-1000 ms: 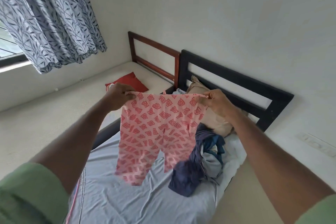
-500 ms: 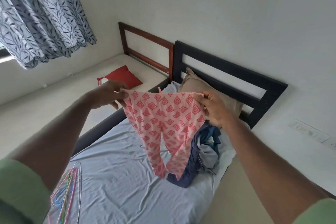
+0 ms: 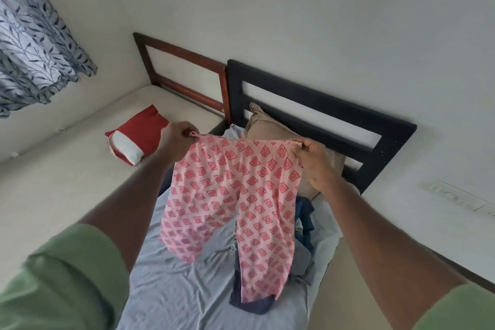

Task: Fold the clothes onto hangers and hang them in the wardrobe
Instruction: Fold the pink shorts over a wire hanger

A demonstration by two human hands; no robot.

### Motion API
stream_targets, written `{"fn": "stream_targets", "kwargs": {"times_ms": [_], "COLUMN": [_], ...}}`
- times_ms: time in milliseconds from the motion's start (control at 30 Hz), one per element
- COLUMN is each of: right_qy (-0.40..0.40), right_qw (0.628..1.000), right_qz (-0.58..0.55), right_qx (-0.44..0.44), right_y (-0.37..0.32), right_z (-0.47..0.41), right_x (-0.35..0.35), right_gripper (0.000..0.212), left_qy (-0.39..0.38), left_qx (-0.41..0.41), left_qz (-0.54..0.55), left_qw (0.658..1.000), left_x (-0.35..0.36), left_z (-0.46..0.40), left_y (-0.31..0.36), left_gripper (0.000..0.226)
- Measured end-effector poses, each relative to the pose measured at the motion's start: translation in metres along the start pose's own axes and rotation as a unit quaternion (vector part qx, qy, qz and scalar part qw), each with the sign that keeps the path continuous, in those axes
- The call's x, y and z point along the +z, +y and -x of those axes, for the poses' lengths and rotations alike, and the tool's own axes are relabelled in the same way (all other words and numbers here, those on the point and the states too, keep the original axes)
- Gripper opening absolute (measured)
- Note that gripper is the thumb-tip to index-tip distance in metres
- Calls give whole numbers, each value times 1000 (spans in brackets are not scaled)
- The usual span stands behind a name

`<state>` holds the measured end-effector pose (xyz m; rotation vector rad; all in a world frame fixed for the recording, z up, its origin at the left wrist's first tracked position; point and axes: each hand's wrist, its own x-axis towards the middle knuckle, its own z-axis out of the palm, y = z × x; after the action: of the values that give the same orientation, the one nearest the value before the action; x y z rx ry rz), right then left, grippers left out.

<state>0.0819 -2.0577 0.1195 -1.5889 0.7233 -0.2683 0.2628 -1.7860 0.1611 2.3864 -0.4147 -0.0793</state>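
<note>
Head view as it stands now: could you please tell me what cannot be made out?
- Wardrobe and hangers: not in the head view.
- Pile of clothes: mostly hidden behind the pink trousers held by the left hand and right hand.
- Left trouser leg's hem: blurred.
- Switch panel on the wall: blurred, cut off by the right edge.

Both hands hold up a pair of pink patterned trousers (image 3: 235, 195) by the waistband: the left hand (image 3: 178, 142) pinches one corner, the right hand (image 3: 314, 161) grips the other, and the two legs hang down between the forearms. Below the right hand lies a heap of dark blue clothes (image 3: 304, 236) on the grey-sheeted bed (image 3: 171, 297). Behind the right hand a tan pillow (image 3: 267, 126) leans on the black headboard (image 3: 321, 99). Just left of the left hand rests a red pillow (image 3: 142, 134).
</note>
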Motion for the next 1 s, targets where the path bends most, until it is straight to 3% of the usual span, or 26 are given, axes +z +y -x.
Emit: {"fn": "stream_targets", "kwargs": {"times_ms": [100,267,533,700,833,1000], "right_qy": [37,71,32,-25,-97,-91], "right_qw": [998,980,950,963,972,985], "right_qz": [-11,-132,-207,-166,-154,-126], "right_qx": [-43,-129,-233,-210,-148,-68], "right_y": [-10,-39,-82,-48,34,145], "right_z": [-30,-62,-31,32,102,194], "right_x": [-21,-46,-29,19,77,153], "right_gripper": [17,16,10,12,13,15], "left_qy": [31,62,103,79,57,11], "left_qx": [43,95,126,132,91,53], "left_qz": [23,69,133,74,9,6], "left_qw": [998,991,978,985,994,999], "left_x": [25,27,-8,-22,-29,-23], "left_z": [-35,-86,-111,-46,28,123], "left_y": [29,67,49,-17,-110,-240], "left_gripper": [19,17,16,16,19,17]}}
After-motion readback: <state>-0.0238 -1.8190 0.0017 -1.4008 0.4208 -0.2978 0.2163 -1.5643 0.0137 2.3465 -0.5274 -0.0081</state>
